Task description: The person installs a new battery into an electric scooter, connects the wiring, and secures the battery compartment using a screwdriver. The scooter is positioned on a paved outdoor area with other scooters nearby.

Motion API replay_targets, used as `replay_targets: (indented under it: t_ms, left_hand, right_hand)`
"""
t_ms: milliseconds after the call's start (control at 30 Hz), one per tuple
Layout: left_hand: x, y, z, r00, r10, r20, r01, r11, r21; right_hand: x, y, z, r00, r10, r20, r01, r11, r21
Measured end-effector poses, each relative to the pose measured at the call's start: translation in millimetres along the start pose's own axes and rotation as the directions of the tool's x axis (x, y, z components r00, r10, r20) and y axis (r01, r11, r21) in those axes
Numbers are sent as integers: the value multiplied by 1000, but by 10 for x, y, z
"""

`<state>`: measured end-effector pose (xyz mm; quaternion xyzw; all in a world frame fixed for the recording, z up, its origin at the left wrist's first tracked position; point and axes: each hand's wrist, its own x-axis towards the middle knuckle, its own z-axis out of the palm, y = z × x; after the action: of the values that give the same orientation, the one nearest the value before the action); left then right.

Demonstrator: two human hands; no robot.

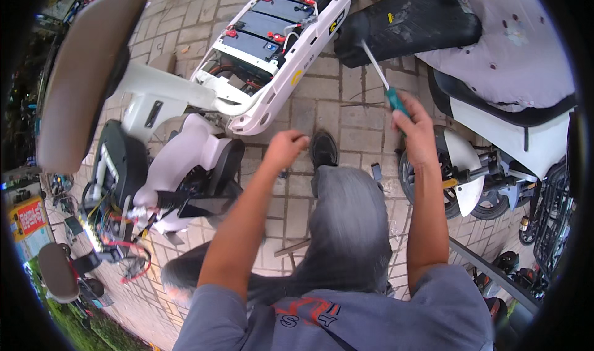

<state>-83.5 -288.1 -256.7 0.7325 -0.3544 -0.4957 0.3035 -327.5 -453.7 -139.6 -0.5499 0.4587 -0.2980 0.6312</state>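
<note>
Head view: right hand (416,125) gripping screwdriver (385,82), left hand (284,148) clenched, above brick paving (322,97).

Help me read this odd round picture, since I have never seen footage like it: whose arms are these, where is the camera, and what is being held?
The camera sits on a person's head and looks down, so its fisheye lens bends the edges. The two bare arms coming up from below are that person's own. The right hand has its grip closed on a screwdriver with a teal handle, shaft pointing up. The left hand is a loose fist and seems empty. Ahead, on the brick paving, stands a white electric scooter with its seat off, showing a row of black batteries. Another scooter is parked to the right.
</note>
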Motion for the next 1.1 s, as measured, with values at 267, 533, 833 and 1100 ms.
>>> replay_targets:
  t_ms: [267, 533, 833, 1100]
  left_hand:
    - [1197, -798, 916, 980, 119, -158, -79, 968, 237]
    - [2139, -1161, 1391, 998, 54, -45, -26, 877, 479]
    - [1772, -969, 1199, 958, 265, -109, -244, 953, 180]
    - [873, 353, 547, 998, -38, 41, 53, 425, -903]
  right_hand:
    - [174, 2609, 160, 941, 297, -165, -339, 843, -418]
    - [185, 2569, 6, 863, 331, -382, -329, 942, 75]
    - [-1197, 1763, -307, 730, 528, -435, -599, 800, -35]
    - [1286, 1047, 82, 770, -417, -484, 154, 856, -493]
